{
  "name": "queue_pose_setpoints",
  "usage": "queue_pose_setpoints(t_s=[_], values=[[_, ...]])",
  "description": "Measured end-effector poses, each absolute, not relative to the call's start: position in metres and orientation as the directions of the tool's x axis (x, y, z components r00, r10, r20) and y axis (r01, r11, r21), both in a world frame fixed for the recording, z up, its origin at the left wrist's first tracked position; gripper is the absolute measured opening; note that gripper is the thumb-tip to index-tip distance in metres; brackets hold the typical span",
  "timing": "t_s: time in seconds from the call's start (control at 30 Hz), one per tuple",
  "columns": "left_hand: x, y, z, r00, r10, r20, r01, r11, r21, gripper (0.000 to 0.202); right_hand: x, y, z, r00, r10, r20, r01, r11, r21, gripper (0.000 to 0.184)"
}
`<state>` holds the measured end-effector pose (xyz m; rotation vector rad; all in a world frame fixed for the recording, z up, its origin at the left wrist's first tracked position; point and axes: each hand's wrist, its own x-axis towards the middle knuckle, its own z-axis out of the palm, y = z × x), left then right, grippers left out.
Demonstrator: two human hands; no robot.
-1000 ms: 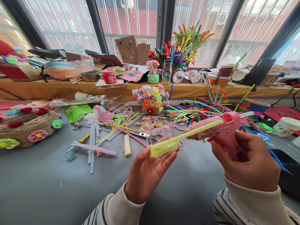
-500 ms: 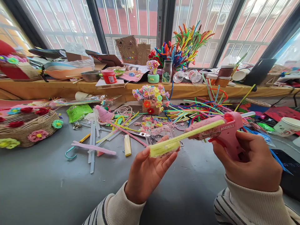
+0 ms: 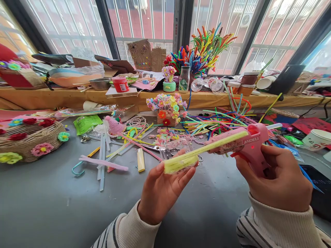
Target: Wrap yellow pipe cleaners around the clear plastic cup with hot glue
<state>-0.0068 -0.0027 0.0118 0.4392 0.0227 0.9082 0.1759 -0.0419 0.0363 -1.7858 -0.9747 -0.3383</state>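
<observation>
My left hand (image 3: 164, 193) is closed on a small clear plastic piece partly covered with yellow pipe cleaner (image 3: 181, 165), held between thumb and fingers above the table. A loose length of the pipe cleaner stretches up to the right, passing in front of a pink hot glue gun (image 3: 254, 144). Wrapped round the handle of that gun is my right hand (image 3: 280, 179). The gun's nozzle points left, toward the yellow piece; its tip is hidden behind the strip. A clear glue stick (image 3: 274, 126) pokes out of its back, and a small red light shows on its side.
On the grey table (image 3: 64, 210) lie several glue sticks (image 3: 102, 168), a yellow lighter (image 3: 140, 160), scissors (image 3: 152, 147) and a lilac strip (image 3: 103, 163). A flower-trimmed basket (image 3: 28, 144) stands left. Coloured pipe cleaners (image 3: 207, 120) are heaped behind; a phone (image 3: 317, 187) lies right.
My right hand and the glue gun have shifted very slightly to the right. The red light on the gun now shows. My left hand holds nearly the same pose.
</observation>
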Motion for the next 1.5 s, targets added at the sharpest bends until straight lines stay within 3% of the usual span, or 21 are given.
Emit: queue_pose_setpoints(t_s=[1.5], values=[[-0.0075, -0.0039, 0.0101, 0.579, 0.79, 0.203, -0.79, 0.481, 0.38, 0.041, 0.179, -0.0422, 0.0338, 0.616, 0.452, 0.645, 0.764, -0.143, -0.63, 0.048]])
